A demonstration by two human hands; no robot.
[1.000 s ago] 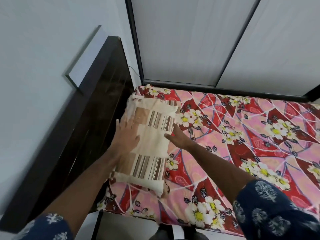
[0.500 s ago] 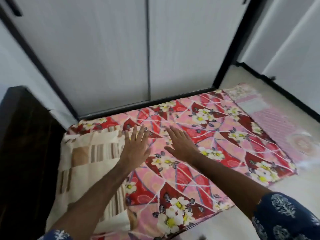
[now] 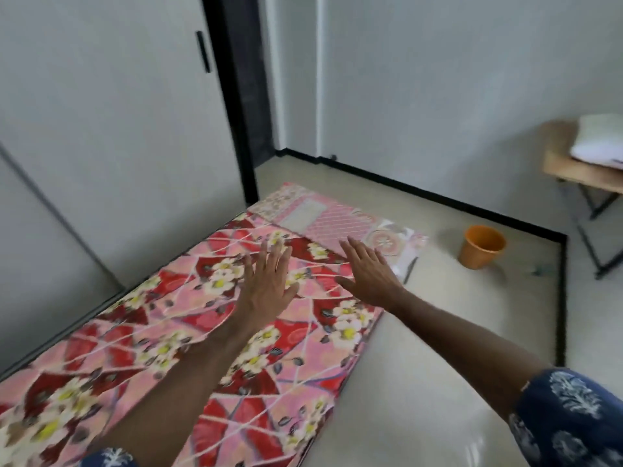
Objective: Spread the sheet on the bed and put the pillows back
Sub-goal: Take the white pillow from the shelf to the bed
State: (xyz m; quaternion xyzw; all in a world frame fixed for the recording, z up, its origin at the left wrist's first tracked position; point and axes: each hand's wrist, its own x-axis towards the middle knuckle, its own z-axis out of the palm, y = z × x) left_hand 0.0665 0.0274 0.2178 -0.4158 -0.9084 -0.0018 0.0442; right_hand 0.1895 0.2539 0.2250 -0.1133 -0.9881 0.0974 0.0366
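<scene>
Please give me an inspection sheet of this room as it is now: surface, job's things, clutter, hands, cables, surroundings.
Surface: bed, far end bare, patterned mattress showing.
Job's things: floral sheet spread flat; no pillow on the visible part.
Clutter: orange bucket on floor.
Hands: left hand and right hand open, palms down, over the sheet.
Cables: nothing seen.
Surroundings: sliding doors; wooden table bearing a white pillow.
</scene>
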